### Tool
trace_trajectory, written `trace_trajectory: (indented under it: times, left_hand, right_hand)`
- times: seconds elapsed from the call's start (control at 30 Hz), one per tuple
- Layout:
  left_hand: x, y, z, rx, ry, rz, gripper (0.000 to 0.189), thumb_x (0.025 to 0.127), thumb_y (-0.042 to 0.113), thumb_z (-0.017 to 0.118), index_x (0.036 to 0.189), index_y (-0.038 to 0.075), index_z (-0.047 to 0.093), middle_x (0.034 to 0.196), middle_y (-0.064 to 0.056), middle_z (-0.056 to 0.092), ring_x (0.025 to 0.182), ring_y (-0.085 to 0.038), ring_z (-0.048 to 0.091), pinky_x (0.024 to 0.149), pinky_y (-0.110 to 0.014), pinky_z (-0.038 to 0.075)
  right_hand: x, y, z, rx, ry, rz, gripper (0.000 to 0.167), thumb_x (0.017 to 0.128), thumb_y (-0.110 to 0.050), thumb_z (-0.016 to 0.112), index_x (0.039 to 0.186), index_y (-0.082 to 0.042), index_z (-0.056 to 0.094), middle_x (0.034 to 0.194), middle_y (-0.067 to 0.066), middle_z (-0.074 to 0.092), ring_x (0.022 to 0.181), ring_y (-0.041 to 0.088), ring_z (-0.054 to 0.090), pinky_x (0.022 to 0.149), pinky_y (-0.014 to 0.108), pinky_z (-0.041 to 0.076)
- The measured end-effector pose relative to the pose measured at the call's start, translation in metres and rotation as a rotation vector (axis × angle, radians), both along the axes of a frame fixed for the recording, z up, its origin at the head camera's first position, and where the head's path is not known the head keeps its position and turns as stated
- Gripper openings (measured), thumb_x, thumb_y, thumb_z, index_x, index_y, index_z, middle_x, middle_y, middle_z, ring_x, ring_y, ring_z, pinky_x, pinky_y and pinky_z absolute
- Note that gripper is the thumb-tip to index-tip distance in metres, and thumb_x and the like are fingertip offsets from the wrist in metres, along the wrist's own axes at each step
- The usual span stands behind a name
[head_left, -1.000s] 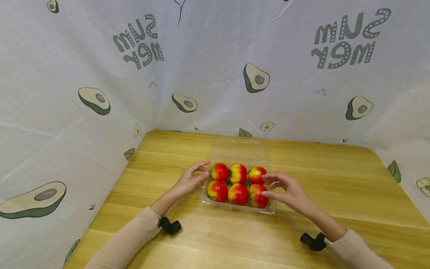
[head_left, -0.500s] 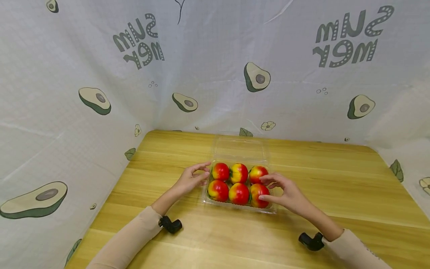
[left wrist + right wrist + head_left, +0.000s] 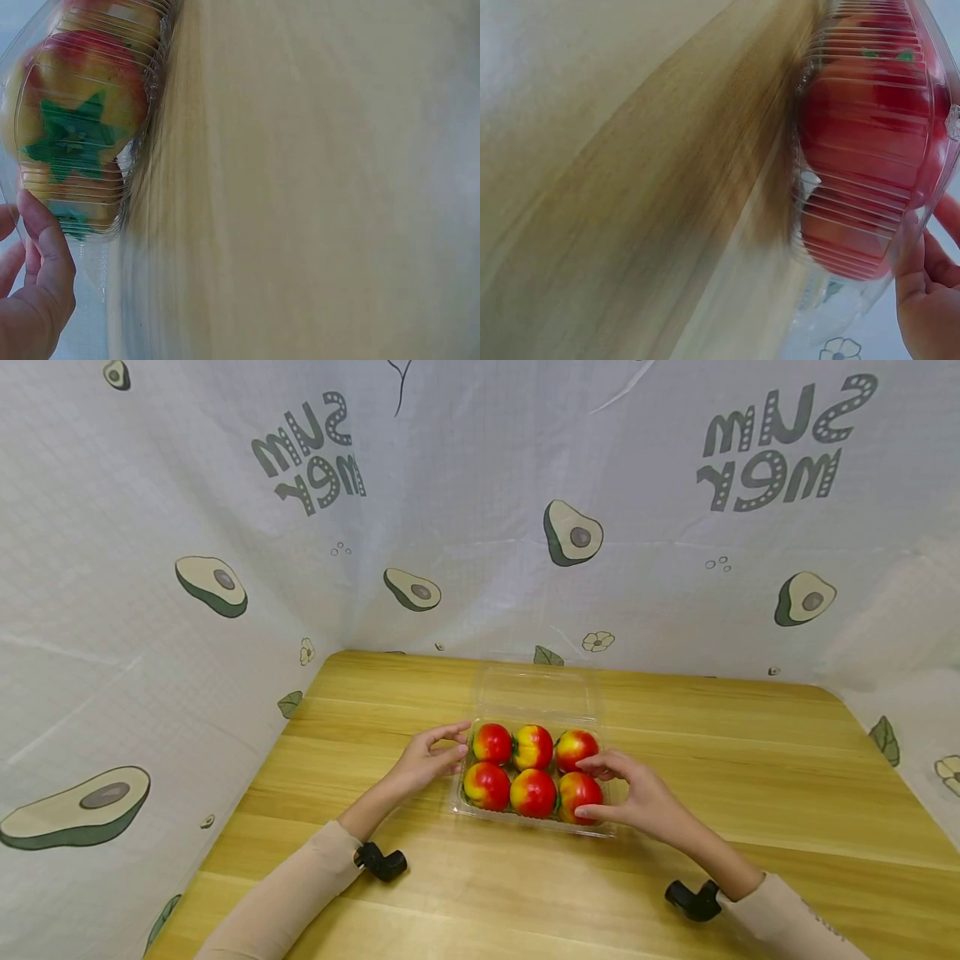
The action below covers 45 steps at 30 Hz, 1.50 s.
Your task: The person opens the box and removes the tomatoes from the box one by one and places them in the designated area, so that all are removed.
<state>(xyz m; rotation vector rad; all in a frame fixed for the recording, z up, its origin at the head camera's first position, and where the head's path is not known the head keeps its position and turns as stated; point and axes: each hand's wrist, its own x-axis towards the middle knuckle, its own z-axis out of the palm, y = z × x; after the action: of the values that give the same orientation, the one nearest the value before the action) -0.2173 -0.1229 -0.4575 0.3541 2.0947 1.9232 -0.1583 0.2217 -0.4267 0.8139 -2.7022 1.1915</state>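
Observation:
A clear plastic clamshell box [image 3: 517,820] holds several red-and-yellow fruits in two rows, its transparent lid [image 3: 536,689] folded back behind it. Green star-shaped calyxes show on some fruits in the left wrist view, somewhat like persimmons; their exact kind I cannot tell. My left hand [image 3: 420,762] rests its thumb and fingertips lightly at the box's left rim, fingers relaxed and apart. At the box's right end my right hand [image 3: 643,795] reaches over the rim, with thumb and fingers curved round the front-right fruit [image 3: 580,792]. Part of that fruit is hidden by the hand.
The box stands on a wood-grain table [image 3: 465,893]. White cloth [image 3: 480,493] printed with avocados encloses the back and sides. A black wrist mount [image 3: 381,862] sits on the left forearm and another black mount [image 3: 693,900] on the right.
My right hand has moved slightly toward the front and left, bringing its thumb and fingers lower around the front-right fruit. The left hand stays at the box's left rim.

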Motion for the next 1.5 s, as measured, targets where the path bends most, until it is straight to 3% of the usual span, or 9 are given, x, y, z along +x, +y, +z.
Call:
trace_trajectory:
  times: [0.53,1.07,1.5]
  left_hand:
    - [0.0004,-0.0003,-0.0021,-0.001,-0.007,0.007,0.049,0.099,0.008,0.062,0.146,0.002,0.049,0.124,-0.02,0.053,0.085,-0.013,0.065,0.08,-0.028,0.059]
    - [-0.0003,0.0003,-0.0036,0.005,-0.018,0.01,0.049,0.099,0.009,0.063,0.146,0.003,0.05,0.123,-0.019,0.053,0.076,-0.015,0.061,0.078,-0.025,0.059]
    - [-0.0015,0.0008,-0.0027,0.012,-0.032,0.019,0.049,0.098,0.008,0.064,0.145,0.005,0.051,0.122,-0.019,0.055,0.077,-0.015,0.062,0.078,-0.027,0.059]
  right_hand:
    - [-0.0017,0.0028,-0.002,0.073,0.004,0.029,0.061,0.069,-0.038,0.092,0.117,-0.009,0.07,0.11,-0.001,0.063,0.095,0.02,0.059,0.082,0.046,0.056]
    - [-0.0029,0.0024,-0.0001,0.125,-0.069,0.028,0.066,0.073,-0.037,0.09,0.125,-0.003,0.067,0.125,0.017,0.06,0.107,0.035,0.063,0.089,0.06,0.052]
    - [-0.0054,0.0063,-0.0001,0.104,-0.043,0.017,0.063,0.071,-0.036,0.091,0.122,-0.006,0.07,0.121,0.013,0.063,0.102,0.029,0.064,0.086,0.053,0.056]
